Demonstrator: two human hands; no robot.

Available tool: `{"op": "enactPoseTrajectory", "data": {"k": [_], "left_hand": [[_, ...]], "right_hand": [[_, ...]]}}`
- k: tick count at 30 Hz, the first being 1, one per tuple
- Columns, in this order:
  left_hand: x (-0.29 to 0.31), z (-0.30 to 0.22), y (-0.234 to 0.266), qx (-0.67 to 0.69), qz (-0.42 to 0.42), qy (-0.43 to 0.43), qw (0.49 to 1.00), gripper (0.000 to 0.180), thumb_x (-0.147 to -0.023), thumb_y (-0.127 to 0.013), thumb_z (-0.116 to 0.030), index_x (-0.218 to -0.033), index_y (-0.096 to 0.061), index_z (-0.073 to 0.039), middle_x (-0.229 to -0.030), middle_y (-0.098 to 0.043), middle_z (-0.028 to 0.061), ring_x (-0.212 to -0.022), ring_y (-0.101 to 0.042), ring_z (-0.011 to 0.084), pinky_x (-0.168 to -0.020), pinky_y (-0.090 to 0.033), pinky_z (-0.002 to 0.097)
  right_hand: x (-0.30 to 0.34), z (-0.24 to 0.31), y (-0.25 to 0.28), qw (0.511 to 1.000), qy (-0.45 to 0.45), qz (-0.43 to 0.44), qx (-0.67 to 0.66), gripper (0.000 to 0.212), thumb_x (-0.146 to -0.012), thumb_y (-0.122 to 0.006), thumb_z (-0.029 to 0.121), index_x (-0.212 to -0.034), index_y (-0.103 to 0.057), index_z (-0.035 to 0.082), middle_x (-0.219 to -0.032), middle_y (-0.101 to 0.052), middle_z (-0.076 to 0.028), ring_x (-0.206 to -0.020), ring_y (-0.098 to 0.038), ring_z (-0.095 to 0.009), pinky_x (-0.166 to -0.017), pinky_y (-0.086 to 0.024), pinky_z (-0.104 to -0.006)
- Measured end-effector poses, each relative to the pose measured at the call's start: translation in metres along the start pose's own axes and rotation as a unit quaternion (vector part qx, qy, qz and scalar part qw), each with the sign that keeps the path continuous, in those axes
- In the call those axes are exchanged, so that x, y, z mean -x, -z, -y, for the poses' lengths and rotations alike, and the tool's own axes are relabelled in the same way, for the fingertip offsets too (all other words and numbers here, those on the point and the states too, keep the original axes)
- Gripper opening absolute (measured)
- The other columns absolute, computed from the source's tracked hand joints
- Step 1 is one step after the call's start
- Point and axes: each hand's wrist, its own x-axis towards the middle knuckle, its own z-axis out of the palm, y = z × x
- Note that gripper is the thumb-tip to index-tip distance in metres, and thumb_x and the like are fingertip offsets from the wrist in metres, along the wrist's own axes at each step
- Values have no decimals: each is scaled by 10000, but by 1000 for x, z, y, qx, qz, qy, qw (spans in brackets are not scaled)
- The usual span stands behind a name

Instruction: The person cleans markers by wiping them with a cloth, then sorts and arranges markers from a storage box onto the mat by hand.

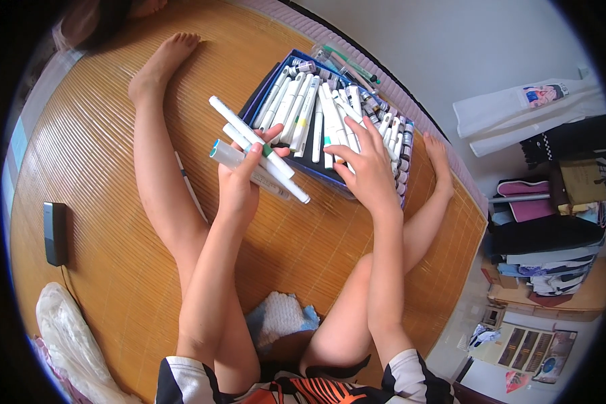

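Observation:
My left hand (241, 182) is closed around several white markers (236, 124), which fan out at different angles. One has a green band, and a thicker one ends in a blue-green tip. Over a dark blue box (323, 180) is my right hand (374, 178), its fingers curved and apart. Its thumb and index fingertips come close to the white markers (303, 108) packed in the box; whether they touch is unclear. Small bottles with pale purple caps (402, 178) line the box's right and far sides.
A clear case with pens (347, 67) lies behind the box. On the woven mat (108, 155) are a black rectangular device (55, 233) with a cord, a plastic bag (74, 337), a thin pen (190, 188) by my left leg, and a white-blue cloth (283, 320). Another person (87, 27) is partly visible far left.

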Motion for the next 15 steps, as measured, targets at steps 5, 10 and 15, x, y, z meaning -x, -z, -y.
{"op": "enactPoseTrajectory", "data": {"k": [5,10,15], "left_hand": [[-1,1,1,10,-11,1,1000,201,-721,-439,-119,-873,-371,-7,-974,-435,189,-740,-512,201,-610,-438,296],[-2,0,5,7,-9,-4,1000,208,-721,-437,-127,-872,-364,-4,-961,-445,186,-745,-512,197,-614,-435,296],[-1,1,5,18,-7,-2,1000,198,-723,-435,-128,-866,-368,-8,-945,-455,184,-738,-514,194,-622,-430,291]], "right_hand": [[-3,-1,-3,999,25,-5,-36,216,-589,-553,32,-781,-505,116,-1097,-328,-63,-1052,-260,-267,-837,-269,-341],[-2,-8,-8,996,28,-25,-87,256,-596,-546,25,-819,-456,113,-1084,-315,-83,-1012,-300,-276,-806,-294,-350],[2,-16,-14,977,-8,-75,-198,262,-610,-521,-13,-838,-451,95,-1078,-315,-113,-983,-335,-282,-763,-341,-323]]}}
